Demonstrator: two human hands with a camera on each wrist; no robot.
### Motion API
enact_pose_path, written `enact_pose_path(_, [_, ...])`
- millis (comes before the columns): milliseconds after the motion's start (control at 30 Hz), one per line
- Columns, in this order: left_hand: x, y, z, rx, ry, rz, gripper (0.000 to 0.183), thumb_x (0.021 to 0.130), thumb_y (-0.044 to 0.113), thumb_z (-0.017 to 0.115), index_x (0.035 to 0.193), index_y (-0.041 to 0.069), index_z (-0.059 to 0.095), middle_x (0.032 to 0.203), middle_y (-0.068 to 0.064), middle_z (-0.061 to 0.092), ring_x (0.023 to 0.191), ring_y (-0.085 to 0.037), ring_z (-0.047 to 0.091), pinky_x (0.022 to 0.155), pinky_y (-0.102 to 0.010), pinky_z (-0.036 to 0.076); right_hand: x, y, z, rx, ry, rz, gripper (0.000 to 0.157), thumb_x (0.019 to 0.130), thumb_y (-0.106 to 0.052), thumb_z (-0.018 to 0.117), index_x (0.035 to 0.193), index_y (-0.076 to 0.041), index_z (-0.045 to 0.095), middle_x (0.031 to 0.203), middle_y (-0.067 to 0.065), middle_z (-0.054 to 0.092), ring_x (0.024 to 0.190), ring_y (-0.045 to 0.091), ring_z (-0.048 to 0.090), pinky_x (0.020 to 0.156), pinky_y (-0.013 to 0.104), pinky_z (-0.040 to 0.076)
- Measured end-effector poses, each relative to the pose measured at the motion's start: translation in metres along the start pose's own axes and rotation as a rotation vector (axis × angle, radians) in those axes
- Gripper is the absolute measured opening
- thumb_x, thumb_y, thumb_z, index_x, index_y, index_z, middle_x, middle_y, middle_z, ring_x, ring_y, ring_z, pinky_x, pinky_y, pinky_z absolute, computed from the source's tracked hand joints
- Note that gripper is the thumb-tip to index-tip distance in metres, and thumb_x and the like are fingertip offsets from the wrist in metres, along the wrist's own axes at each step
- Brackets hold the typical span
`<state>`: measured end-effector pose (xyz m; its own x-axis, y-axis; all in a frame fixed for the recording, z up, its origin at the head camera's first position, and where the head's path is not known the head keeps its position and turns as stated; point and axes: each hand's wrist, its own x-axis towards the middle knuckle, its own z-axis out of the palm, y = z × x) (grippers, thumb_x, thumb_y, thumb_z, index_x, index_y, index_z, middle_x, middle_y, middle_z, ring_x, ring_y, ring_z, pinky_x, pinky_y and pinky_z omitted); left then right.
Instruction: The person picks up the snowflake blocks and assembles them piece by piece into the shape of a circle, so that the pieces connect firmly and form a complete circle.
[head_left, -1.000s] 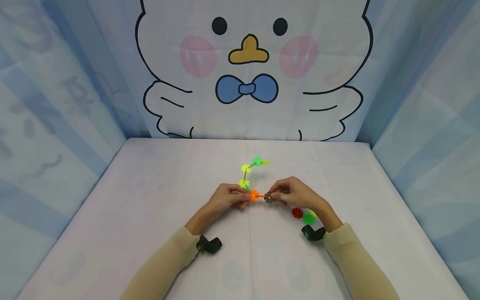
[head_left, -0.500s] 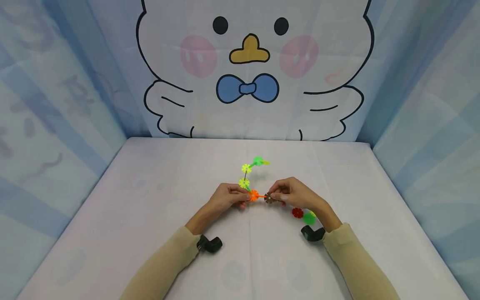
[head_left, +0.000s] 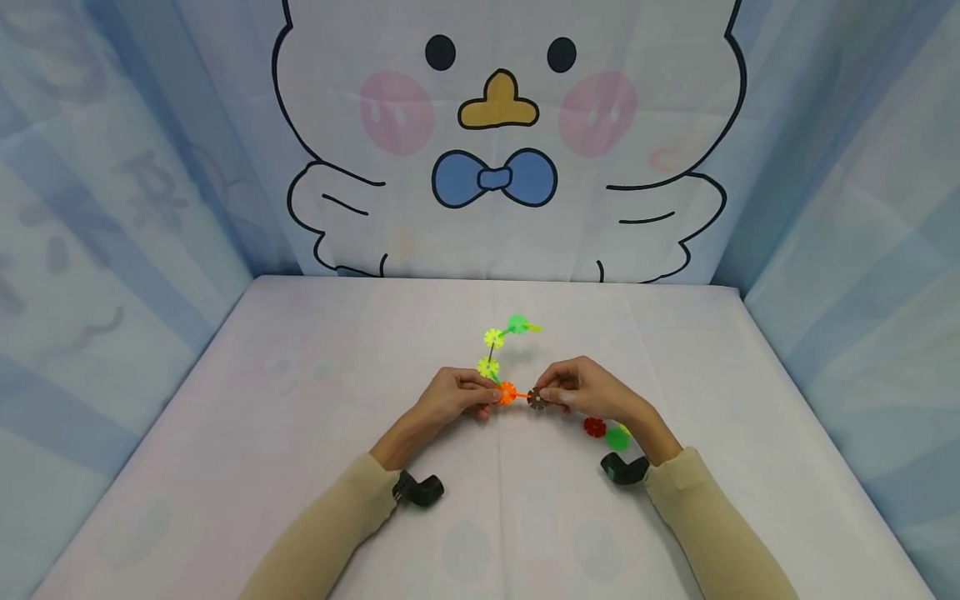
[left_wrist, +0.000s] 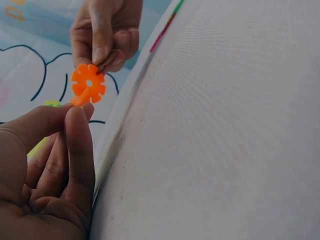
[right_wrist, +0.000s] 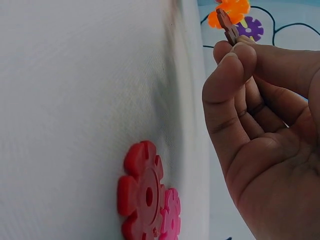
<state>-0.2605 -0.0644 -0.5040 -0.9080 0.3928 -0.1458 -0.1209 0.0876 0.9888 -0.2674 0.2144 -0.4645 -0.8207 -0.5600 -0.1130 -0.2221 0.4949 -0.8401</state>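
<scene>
Thumb and fingers of my left hand [head_left: 463,393] pinch an orange notched flower disc [head_left: 507,392], part of a linked chain. My right hand [head_left: 592,390] pinches a brown flower disc [head_left: 536,398] by its edge. Between the hands, a second orange disc [left_wrist: 82,80] stands edge-on in the head view and faces the left wrist camera. The brown disc is right at its edge. Beyond my left hand the chain runs through a yellow disc [head_left: 488,367], another yellow disc [head_left: 493,337] and a green disc [head_left: 517,324]. A purple disc [right_wrist: 252,30] shows in the right wrist view.
Loose discs lie beside my right wrist: a red disc [head_left: 595,427], a green disc [head_left: 617,438] and a partly hidden yellow one. A pink disc [right_wrist: 171,215] lies behind the red one. White cloth covers the table [head_left: 225,433]; printed curtains [head_left: 847,208] surround it.
The right hand and brown disc have come very slightly toward the person. The left hand holds its place and both grips look the same.
</scene>
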Motion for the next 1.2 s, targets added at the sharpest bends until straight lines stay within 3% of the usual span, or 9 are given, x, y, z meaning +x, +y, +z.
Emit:
enact_pose_path(300, [-0.0001, -0.0005, -0.0006, 0.024, -0.006, 0.009, 0.021, 0.093, 0.009, 0.080, 0.109, -0.004, 0.077, 0.084, -0.003, 0.081, 0.064, -0.009, 0.069, 0.072, -0.023, 0.059, 0.0003, 0.0019, 0.0005, 0.022, -0.005, -0.018, 0.011, 0.102, -0.007, 0.069, 0.108, -0.001, 0.075, 0.094, 0.019, 0.074, 0.066, 0.013, 0.057, 0.060, 0.024, 0.048])
enact_pose_path(733, [-0.0008, 0.0002, -0.0013, 0.037, -0.018, 0.034, 0.021, 0.094, 0.008, 0.079, 0.111, -0.004, 0.077, 0.092, -0.012, 0.083, 0.066, -0.009, 0.069, 0.073, -0.022, 0.059, 0.0007, 0.0023, 0.0016, 0.029, -0.006, -0.011, 0.010, 0.103, -0.007, 0.068, 0.107, 0.000, 0.074, 0.094, 0.020, 0.073, 0.067, 0.014, 0.057, 0.059, 0.024, 0.048])
enact_pose_path(1033, [-0.0002, 0.0011, 0.0001, 0.024, -0.001, 0.011, 0.022, 0.092, 0.009, 0.081, 0.109, -0.005, 0.077, 0.081, -0.004, 0.081, 0.063, -0.009, 0.069, 0.070, -0.023, 0.059, 0.0007, 0.0020, 0.0030, 0.026, -0.002, -0.016, 0.009, 0.102, -0.006, 0.068, 0.106, 0.000, 0.074, 0.092, 0.018, 0.074, 0.067, 0.014, 0.058, 0.059, 0.024, 0.049])
enact_pose_path(1200, [-0.0010, 0.0009, -0.0007, 0.037, -0.001, 0.023, 0.023, 0.093, 0.008, 0.080, 0.110, -0.006, 0.077, 0.088, -0.011, 0.082, 0.064, -0.008, 0.070, 0.070, -0.023, 0.060, 0.0019, 0.0032, 0.0048, 0.023, 0.004, -0.026, 0.008, 0.102, -0.006, 0.068, 0.106, -0.002, 0.074, 0.090, 0.016, 0.073, 0.066, 0.014, 0.058, 0.059, 0.024, 0.049])
